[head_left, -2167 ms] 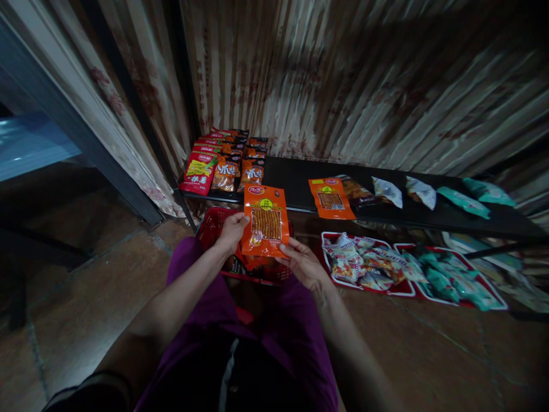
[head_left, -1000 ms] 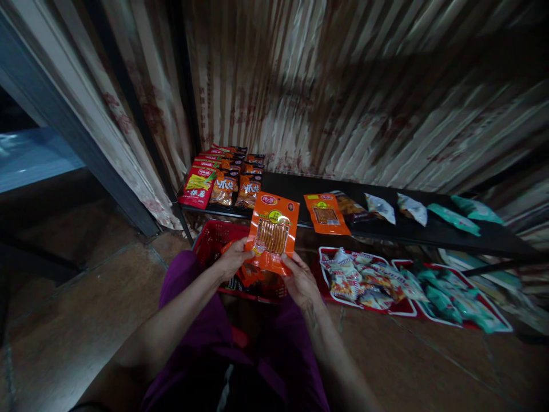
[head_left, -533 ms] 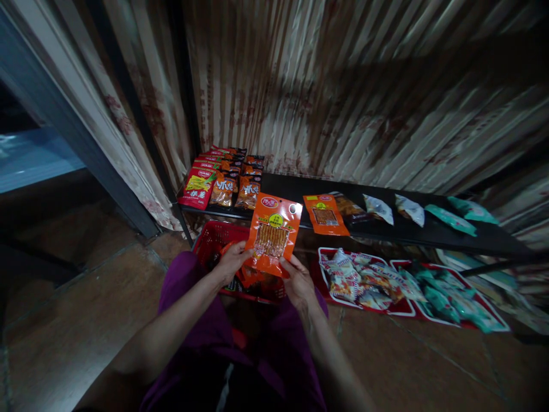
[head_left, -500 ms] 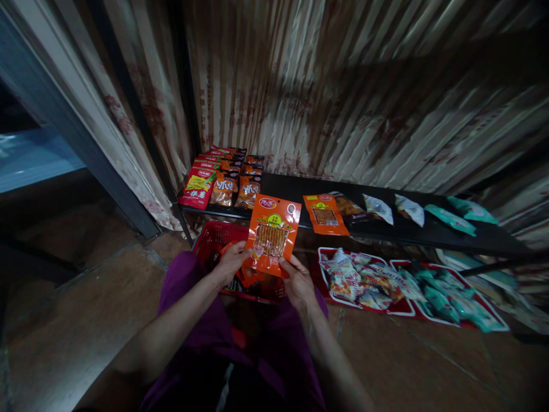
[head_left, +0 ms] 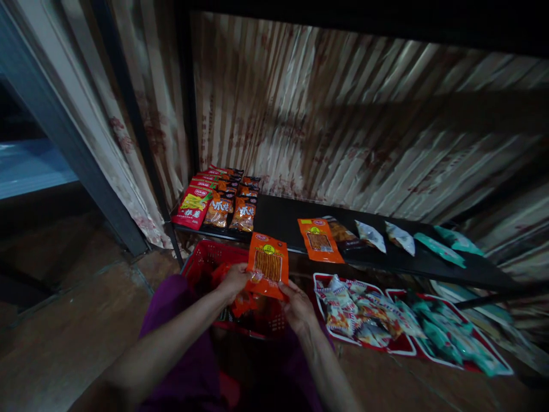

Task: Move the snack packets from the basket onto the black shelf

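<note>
An orange snack packet (head_left: 268, 264) with a clear window is held between my two hands, over the front edge of the black shelf (head_left: 283, 212). My left hand (head_left: 235, 282) pinches its lower left side, and my right hand (head_left: 297, 303) grips its lower right corner. Below it a red plastic basket (head_left: 206, 252) holds more orange packets, partly hidden by my hands and forearms. A similar orange packet (head_left: 321, 240) lies on the shelf to the right, overlapping a dark brown packet (head_left: 342, 233).
Red packets (head_left: 194, 206) and brown-orange packets (head_left: 244, 213) stand in rows at the shelf's left end. White packets (head_left: 370, 236) and green packets (head_left: 440, 249) lie farther right. Two baskets of snack bags (head_left: 343, 309) sit on the floor; a shelf post (head_left: 174, 243) rises at left.
The view has tilted up, so the shelf and baskets appear lower. The orange packet, still in both hands, now leans back more toward the shelf.
</note>
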`<state>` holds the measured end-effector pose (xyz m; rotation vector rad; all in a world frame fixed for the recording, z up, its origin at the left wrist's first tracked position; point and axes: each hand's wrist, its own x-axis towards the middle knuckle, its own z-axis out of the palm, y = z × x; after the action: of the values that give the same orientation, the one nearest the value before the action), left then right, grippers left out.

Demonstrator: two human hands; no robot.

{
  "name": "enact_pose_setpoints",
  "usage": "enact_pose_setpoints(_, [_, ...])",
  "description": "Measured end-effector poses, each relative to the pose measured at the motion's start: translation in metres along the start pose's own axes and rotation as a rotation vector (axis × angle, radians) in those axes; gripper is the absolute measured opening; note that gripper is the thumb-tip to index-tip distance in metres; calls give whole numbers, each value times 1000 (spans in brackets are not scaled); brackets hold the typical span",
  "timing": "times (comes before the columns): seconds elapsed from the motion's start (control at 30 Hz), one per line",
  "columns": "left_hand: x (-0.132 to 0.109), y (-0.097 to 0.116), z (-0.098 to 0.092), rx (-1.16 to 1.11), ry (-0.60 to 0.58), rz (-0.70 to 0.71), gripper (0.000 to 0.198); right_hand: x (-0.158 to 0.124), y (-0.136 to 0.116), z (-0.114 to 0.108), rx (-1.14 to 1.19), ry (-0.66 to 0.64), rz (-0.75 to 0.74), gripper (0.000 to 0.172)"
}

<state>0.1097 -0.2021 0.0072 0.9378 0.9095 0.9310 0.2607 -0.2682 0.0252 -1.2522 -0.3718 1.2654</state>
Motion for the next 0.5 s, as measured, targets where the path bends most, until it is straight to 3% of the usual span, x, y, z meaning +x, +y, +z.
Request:
enact_pose_setpoints(0.1, [57, 49, 32, 43, -1, 163, 12, 31, -65, 20, 6, -5, -216, 23])
enact_pose_setpoints(0.17, [100, 83, 55, 159, 88, 313, 11, 58, -109, 37, 2, -39, -400, 27])
enact_pose_setpoints(0.23, [138, 104, 73, 269, 186, 345, 10, 89, -140, 50, -16, -39, -495, 30])
enact_pose_setpoints(0.3, [167, 109, 83, 336, 278, 313, 9, 126, -152, 55, -38, -26, -513, 30])
enact_pose_setpoints(0.4, [200, 94, 88, 278, 365, 223, 7, 186, -147, 52, -39, 22, -437, 27])
enact_pose_setpoints(0.5, [227, 76, 89, 183, 318, 198, 6, 237, -133, 48, -10, 132, -339, 24])
